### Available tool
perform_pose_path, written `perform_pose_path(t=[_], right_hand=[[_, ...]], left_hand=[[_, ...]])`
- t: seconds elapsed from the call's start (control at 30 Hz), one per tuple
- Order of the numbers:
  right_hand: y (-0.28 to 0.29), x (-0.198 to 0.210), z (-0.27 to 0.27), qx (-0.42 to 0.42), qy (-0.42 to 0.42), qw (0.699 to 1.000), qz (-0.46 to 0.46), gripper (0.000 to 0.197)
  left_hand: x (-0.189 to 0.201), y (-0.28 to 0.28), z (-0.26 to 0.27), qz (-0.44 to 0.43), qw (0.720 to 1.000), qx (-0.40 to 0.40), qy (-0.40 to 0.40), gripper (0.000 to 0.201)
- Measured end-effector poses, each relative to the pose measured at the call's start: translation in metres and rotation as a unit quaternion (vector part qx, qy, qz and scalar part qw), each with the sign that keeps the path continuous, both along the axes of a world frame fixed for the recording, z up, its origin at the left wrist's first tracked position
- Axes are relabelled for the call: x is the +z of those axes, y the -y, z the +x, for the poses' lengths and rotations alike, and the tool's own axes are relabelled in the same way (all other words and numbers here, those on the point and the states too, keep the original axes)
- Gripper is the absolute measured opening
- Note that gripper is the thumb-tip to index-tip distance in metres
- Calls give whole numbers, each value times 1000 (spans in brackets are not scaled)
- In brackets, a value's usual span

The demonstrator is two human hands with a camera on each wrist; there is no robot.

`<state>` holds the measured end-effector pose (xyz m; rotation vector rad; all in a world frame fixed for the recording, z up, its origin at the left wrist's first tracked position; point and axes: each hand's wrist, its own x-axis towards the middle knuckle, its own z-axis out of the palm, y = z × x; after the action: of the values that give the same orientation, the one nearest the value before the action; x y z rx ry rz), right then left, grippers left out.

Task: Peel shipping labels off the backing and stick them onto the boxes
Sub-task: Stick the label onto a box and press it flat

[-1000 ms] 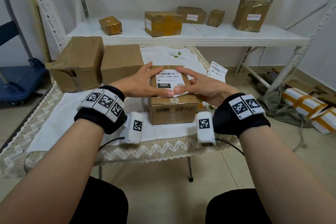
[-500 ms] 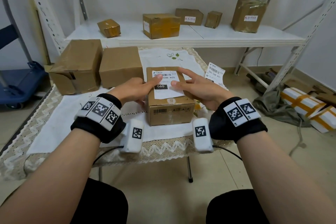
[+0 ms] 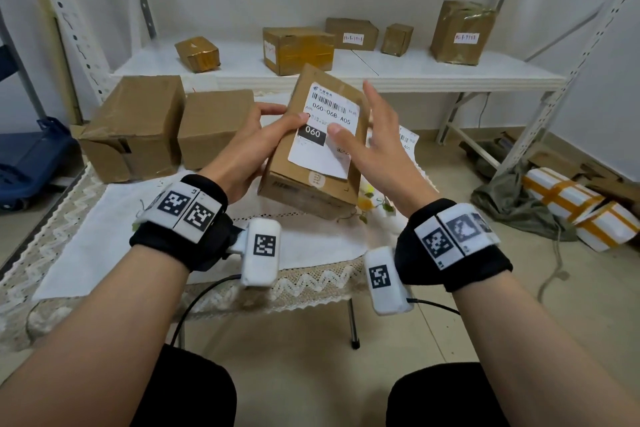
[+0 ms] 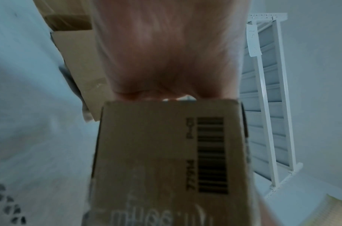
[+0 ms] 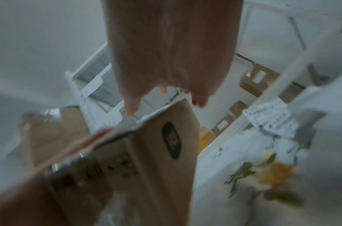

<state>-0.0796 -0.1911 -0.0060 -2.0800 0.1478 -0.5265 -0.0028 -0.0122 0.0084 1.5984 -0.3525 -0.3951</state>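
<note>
A small brown cardboard box (image 3: 311,184) is held tilted above the table, its top face toward me. A white shipping label (image 3: 325,128) printed 060-06B-A05 is stuck on that face. My left hand (image 3: 256,146) grips the box from its left side, thumb on the label's left edge. My right hand (image 3: 367,142) is open with fingers spread by the box's right edge, its thumb over the label. The left wrist view shows the box's (image 4: 156,152) barcoded side under the palm. The right wrist view is blurred and shows the box (image 5: 156,152) below the straight fingers.
Two larger plain boxes (image 3: 135,128) (image 3: 214,128) stand on the table (image 3: 86,253) at the left. A loose label sheet (image 3: 407,140) lies at the table's right. The white shelf (image 3: 415,76) behind carries several boxes. A blue cart (image 3: 27,163) stands left; taped parcels (image 3: 581,208) lie right on the floor.
The box has been lifted off the table and tipped up toward me in my left hand. My right hand has come off the label and spread its fingers.
</note>
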Motion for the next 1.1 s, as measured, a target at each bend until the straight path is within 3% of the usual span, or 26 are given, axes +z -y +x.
perform_pose_path(t=[0.13,0.27,0.57,0.77,0.87,1.1], right_hand=[[-7,2,-3,-32,70,974,-213,76],[-4,-6,-2,-59,39,954,-292,80],[8,6,-1,-116,34,955,-273,82],[22,5,2,-146,18,966,-214,83],[18,9,0,-140,48,970,-193,89],[1,1,-6,-107,35,963,-245,77]], left_hand=[[5,7,-6,-13,1000,-19,13,41],[9,9,-14,-2,998,-41,43,38],[13,2,-22,27,993,-89,70,40],[10,4,-23,14,996,-80,46,36],[11,5,-20,6,997,-66,42,34],[15,2,-17,-1,997,-54,48,35]])
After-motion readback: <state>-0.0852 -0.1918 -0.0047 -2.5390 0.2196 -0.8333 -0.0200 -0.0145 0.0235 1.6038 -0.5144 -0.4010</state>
